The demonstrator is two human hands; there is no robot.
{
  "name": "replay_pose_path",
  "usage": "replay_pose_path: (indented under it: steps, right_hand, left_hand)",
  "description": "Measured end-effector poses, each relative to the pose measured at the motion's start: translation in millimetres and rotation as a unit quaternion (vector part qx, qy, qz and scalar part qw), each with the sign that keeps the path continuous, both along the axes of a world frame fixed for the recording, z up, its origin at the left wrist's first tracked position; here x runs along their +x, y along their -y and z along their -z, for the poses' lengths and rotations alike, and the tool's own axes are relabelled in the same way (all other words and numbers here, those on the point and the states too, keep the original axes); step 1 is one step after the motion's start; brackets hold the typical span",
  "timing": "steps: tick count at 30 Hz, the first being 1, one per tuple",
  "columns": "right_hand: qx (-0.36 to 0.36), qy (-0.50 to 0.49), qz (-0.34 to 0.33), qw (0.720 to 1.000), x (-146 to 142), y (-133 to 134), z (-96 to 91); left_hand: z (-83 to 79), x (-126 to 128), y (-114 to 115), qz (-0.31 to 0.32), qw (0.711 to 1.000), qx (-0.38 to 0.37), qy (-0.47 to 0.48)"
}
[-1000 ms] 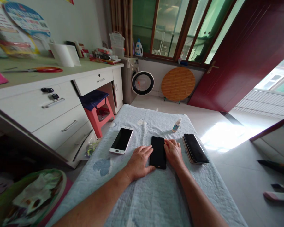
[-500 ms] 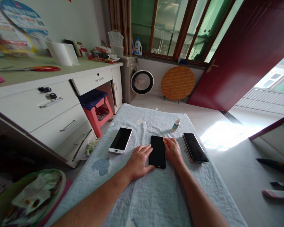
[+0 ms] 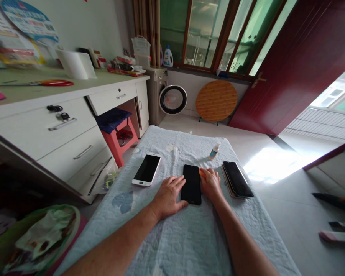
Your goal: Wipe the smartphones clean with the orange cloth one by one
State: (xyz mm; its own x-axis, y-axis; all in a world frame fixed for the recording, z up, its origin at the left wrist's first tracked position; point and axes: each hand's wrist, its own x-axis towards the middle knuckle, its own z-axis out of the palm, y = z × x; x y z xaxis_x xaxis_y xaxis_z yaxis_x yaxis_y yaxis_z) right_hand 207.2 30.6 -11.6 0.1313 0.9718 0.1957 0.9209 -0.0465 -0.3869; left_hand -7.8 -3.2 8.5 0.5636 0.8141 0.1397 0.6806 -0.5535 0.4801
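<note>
A black phone (image 3: 191, 184) lies face up on a pale blue quilted cloth (image 3: 175, 237). My left hand (image 3: 168, 195) rests flat against its left edge, fingers stretched out and thumb by the lower corner. My right hand (image 3: 211, 184) sits at the phone's right edge with fingers bent, pinching a small orange thing (image 3: 200, 171) by the phone's upper right side. A white phone (image 3: 146, 170) lies to the left. A stack of dark phones (image 3: 236, 180) lies to the right. A small clear bottle (image 3: 214, 151) stands behind them.
White desk with drawers (image 3: 66, 130) along the left, a red stool (image 3: 117, 134) under it. A washing machine (image 3: 172, 99) and a round wooden tabletop (image 3: 216, 101) stand at the far wall. Dark red door (image 3: 290, 65) on the right. Green basket of wrappers (image 3: 37, 237) at lower left.
My right hand's fingertips have shifted slightly along the phone's edge, and the small orange thing now shows at them. My left hand and the phones stay put.
</note>
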Motion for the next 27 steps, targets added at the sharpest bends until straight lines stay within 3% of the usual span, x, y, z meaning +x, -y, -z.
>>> replay_pose_path:
  steps: [14,24,27]
  right_hand:
    - [0.001,-0.041,-0.081,0.996,15,10,-8.8]
    - [-0.087,-0.13,-0.149,0.976,25,24,-23.9]
    - [-0.082,-0.155,-0.135,0.975,22,23,-27.3]
  left_hand:
    - [-1.6,0,0,-0.002,1.0,-0.013,0.008]
    - [-0.5,0,0,-0.003,1.0,-0.005,0.005]
    - [-1.0,0,0,-0.001,1.0,-0.007,0.007]
